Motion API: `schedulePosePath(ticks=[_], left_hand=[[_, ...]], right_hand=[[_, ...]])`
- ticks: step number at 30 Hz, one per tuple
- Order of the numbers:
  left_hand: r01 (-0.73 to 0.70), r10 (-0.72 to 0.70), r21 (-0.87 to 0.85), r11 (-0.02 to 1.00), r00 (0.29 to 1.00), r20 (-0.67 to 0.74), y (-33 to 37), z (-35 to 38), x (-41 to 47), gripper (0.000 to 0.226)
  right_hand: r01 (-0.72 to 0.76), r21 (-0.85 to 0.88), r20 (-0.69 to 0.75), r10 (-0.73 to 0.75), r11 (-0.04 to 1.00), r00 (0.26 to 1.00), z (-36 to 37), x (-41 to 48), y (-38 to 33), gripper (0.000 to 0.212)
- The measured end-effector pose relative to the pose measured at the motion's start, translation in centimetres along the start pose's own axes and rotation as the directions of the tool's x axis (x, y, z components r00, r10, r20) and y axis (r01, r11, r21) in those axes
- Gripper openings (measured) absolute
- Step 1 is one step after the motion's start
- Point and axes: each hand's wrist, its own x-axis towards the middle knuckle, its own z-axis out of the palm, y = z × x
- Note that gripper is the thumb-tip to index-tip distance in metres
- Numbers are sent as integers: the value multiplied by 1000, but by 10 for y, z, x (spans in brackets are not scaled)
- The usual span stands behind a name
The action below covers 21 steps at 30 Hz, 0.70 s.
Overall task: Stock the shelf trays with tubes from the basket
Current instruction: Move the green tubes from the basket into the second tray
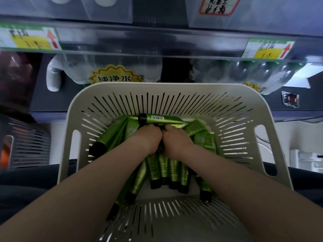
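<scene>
Left hand [148, 137] is down in the white slotted basket [272, 137], fingers curled tight into a pile of green tubes [155, 170] with black caps. Can't really tell which tube it's got, the fingertips are buried. Right hand [176, 140] sits just beside it, knuckles nearly touching, curled into the same pile. One tube [157, 118] with a barcode lies crosswise just past both hands. Up top, clear shelf trays [262, 16] and yellow price tags [269, 49], pretty blurry.
</scene>
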Motion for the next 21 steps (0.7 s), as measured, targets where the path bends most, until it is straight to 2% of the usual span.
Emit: schedulePosePath(ticks=[6,12,14,17,21], left_hand=[[-4,3,15,1000,999,46,0,1,0,55],[-22,22,28,999,999,30,0,4,2,58],[-24,23,35,999,999,31,-2,5,1,57],[-17,16,29,999,999,50,-6,5,-2,66],[-22,23,-58,998,1000,20,-9,1,-9,67]], right_hand=[[2,-4,-10,-2,1000,1000,0,-1,2,63],[-22,-5,2,22,1000,1000,-2,-4,4,66],[-26,3,3,26,1000,1000,-2,-5,4,65],[-21,29,2,21,999,1000,-4,-6,3,60],[-36,127,16,34,991,999,-9,-11,3,55]])
